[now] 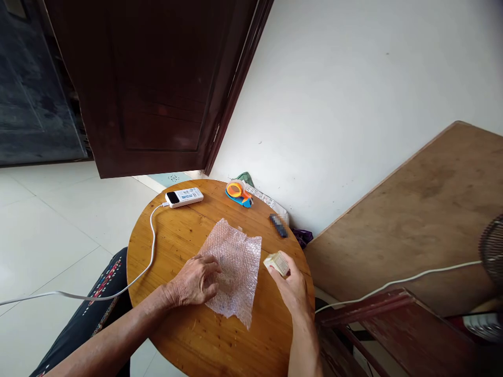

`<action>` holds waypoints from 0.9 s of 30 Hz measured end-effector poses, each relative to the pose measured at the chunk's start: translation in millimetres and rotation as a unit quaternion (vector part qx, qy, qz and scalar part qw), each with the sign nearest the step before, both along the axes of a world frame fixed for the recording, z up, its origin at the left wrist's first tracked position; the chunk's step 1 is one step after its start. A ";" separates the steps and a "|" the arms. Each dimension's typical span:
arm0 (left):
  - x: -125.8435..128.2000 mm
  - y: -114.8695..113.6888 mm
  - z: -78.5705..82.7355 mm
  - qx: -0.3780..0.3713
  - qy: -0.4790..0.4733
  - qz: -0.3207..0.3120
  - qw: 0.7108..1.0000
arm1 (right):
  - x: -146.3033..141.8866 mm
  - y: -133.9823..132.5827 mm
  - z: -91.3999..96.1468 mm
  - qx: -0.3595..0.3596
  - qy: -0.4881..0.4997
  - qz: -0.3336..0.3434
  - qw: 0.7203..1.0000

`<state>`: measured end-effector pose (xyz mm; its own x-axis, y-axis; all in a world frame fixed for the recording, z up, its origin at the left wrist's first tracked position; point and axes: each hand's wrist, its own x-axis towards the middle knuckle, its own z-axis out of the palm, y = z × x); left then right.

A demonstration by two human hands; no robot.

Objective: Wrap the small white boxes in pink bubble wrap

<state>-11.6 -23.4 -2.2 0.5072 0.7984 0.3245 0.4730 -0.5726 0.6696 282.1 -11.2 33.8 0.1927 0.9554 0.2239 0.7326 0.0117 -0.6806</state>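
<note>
A sheet of clear bubble wrap [238,267] lies spread across the round wooden table [181,330], its edges uneven. Resting on the sheet's left side is my left hand [198,280], fingers loosely bent and thumb apart from them, with nothing seen in its grasp. My right hand [293,283] grips a small cream-coloured box [276,263] between thumb and fingers. The box is held just right of the bubble wrap and tilted, and part of it is hidden by my fingers.
Toward the table's far edge are a white power bank [190,196] with a white cable [152,246], an orange and blue tape dispenser [239,193] and a dark, blurred-out object [279,225]. A wooden board [412,209] leans on the wall at right, near a fan [493,246].
</note>
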 end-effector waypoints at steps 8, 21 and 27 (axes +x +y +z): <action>1.7 1.4 -4.7 0.013 0.017 0.008 1.000 | 25.5 -18.0 -25.7 0.038 -0.127 -0.063 0.989; 4.6 0.9 -6.1 0.025 0.030 0.010 0.999 | -79.2 22.9 -28.3 0.049 -0.166 0.162 0.972; 2.9 3.6 -1.9 -0.034 0.024 0.016 0.999 | -69.0 23.5 -52.8 0.042 -0.196 0.117 0.973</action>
